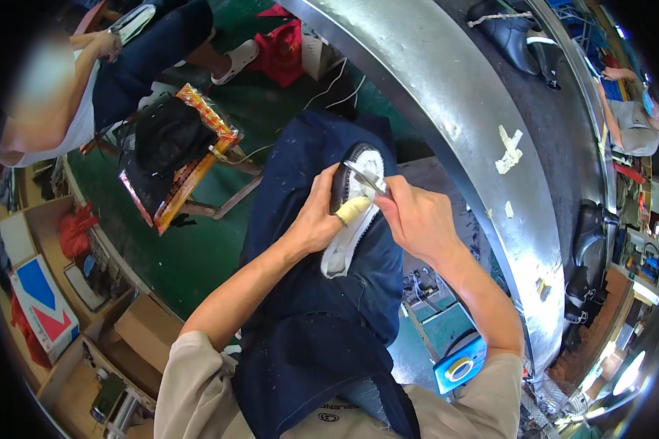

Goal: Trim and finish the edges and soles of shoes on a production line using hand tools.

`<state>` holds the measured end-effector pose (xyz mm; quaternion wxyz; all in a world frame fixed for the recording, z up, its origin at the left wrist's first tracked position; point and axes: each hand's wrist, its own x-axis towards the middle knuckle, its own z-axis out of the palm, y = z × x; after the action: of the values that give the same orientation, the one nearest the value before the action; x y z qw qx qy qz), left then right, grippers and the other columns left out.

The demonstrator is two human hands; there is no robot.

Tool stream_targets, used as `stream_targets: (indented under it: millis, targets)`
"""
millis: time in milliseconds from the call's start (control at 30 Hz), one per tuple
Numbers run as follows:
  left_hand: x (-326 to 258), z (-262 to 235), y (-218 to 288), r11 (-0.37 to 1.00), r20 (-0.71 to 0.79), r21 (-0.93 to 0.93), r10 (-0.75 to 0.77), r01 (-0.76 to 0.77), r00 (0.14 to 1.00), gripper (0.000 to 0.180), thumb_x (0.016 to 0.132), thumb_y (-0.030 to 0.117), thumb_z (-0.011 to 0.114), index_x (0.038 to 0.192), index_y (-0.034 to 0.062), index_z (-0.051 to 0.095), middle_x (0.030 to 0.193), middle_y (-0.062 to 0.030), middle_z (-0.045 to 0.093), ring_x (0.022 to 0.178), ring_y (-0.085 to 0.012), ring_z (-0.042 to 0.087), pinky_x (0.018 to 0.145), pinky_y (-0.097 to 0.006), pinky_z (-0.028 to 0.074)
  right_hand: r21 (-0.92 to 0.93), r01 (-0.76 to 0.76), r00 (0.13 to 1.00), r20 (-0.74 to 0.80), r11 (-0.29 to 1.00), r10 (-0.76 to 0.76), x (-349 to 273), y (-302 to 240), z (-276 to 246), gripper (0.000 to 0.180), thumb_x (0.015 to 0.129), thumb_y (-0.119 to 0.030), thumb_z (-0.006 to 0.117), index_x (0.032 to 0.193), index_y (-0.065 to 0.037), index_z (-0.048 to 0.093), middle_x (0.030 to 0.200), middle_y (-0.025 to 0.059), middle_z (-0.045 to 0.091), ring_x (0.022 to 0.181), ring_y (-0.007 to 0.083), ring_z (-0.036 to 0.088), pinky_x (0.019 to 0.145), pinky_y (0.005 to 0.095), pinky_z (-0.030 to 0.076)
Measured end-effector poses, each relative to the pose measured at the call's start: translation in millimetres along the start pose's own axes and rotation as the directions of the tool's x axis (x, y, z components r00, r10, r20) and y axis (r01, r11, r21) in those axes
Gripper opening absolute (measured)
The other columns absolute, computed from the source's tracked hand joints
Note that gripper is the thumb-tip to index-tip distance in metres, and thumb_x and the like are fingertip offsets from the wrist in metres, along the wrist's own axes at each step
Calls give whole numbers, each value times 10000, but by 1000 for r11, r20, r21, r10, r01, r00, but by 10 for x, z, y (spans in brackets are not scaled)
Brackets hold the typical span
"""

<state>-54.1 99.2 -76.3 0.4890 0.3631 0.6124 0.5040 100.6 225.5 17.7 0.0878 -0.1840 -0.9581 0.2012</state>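
A dark shoe (337,192) lies sole up on my lap, over a dark blue apron (293,183). Its underside is white, edged with dark stitching, and the middle looks rough or padded. My left hand (319,214) grips the shoe from its left side, the thumb wrapped in a pale yellow cover and pressed on the sole. Between the fingers of my right hand (414,216) is a slim metal tool (362,177), its tip reaching over the white sole near the upper end. Whether it is a knife or another blade is too small to tell.
A curved metal bench edge (447,80) sweeps past my right, with black boots (509,36) behind it. At left stands a stool (198,197) bearing a black bag (172,135). Another person (58,110) sits at upper left. A blue tape-like roll holder (458,366) sits low right.
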Motion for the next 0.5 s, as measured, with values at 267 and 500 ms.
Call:
stream_targets:
  millis: [267,500]
  targets:
    - [-34,-192,-101,964,-163,171,-176,204,971,820,953,540,665,1507,1,392,1405,-210,562,1267,-352,569,1087,-415,440,493,-549,825,188,675,534,-144,-57,272,261,1091,-289,493,1036,-47,574,694,111,664,625,277,697,580,408,528]
    - [-286,-390,454,420,174,-891,-32,172,984,749,1062,637,363,1479,26,479,1427,-162,584,1256,-249,612,1073,-379,501,757,-574,574,101,311,813,-553,-35,558,334,1124,-284,425,1072,6,580,678,67,607,591,137,628,596,286,509]
